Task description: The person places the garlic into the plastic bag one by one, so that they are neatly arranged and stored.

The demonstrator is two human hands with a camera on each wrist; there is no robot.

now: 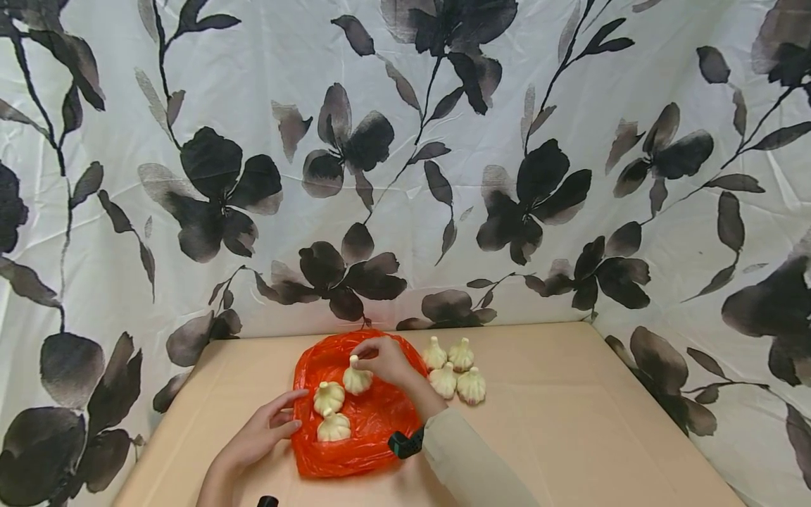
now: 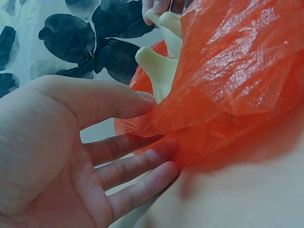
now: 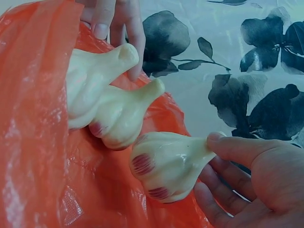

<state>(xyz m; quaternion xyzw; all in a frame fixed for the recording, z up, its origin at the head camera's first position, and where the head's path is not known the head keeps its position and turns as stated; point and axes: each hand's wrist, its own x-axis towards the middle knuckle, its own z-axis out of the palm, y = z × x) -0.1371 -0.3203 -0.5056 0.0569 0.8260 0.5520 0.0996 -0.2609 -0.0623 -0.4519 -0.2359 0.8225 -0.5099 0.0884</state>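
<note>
A red plastic bag (image 1: 380, 415) lies spread on the table with its mouth open. My right hand (image 1: 385, 360) pinches the stem of a garlic bulb (image 3: 166, 166) between thumb and fingers, over the bag. The right wrist view shows purple patches on this pale bulb. Two more garlic bulbs (image 1: 331, 415) sit in the left part of the bag, stems up. My left hand (image 2: 61, 147) touches the bag's left edge with thumb and fingers spread apart; the film partly hides one fingertip.
Several garlic bulbs (image 1: 453, 370) stand grouped on the tan table (image 1: 570, 422), right of the bag. Behind the table hangs a white cloth (image 1: 443, 232) with dark flowers. A black wrist device (image 1: 405, 445) overlaps the bag's lower right.
</note>
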